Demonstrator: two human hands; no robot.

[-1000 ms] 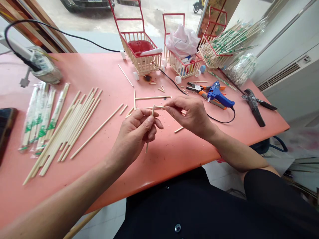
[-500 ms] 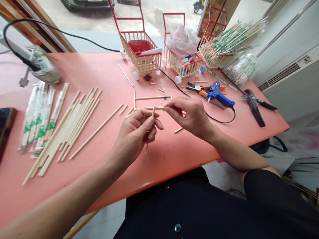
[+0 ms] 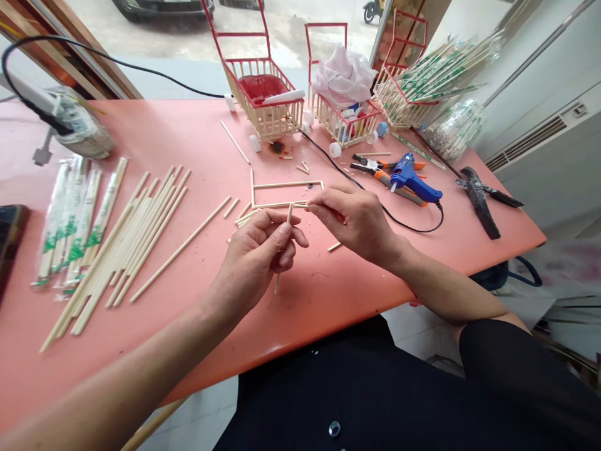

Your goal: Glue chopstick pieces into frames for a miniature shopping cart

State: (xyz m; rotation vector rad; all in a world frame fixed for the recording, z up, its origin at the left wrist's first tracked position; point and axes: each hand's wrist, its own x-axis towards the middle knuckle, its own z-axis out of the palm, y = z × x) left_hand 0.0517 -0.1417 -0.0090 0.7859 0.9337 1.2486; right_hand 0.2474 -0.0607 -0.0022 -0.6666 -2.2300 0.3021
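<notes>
My left hand (image 3: 256, 250) is closed round a wooden chopstick (image 3: 290, 213), with thumb and forefinger pinching it. The stick stands nearly upright, one end above the fingers and the other poking out below. Over the table to its right, my right hand (image 3: 361, 216) has thumb and forefinger pressed together; what they hold, if anything, is too small to make out. Behind both hands lies a rectangular outline of chopsticks (image 3: 287, 184), partly covered by the fingers. Several short cut pieces (image 3: 248, 217) lie beside my left hand.
Loose chopsticks (image 3: 136, 241) and wrapped ones (image 3: 75, 219) lie on the left. A blue glue gun (image 3: 416, 177) and orange-handled pliers (image 3: 370, 164) are on the right. Small stick-built carts (image 3: 277, 122) stand along the back. A black cable (image 3: 328, 160) crosses the table.
Both hands keep almost the same pose. The view has shifted very slightly, and the right hand sits marginally lower.
</notes>
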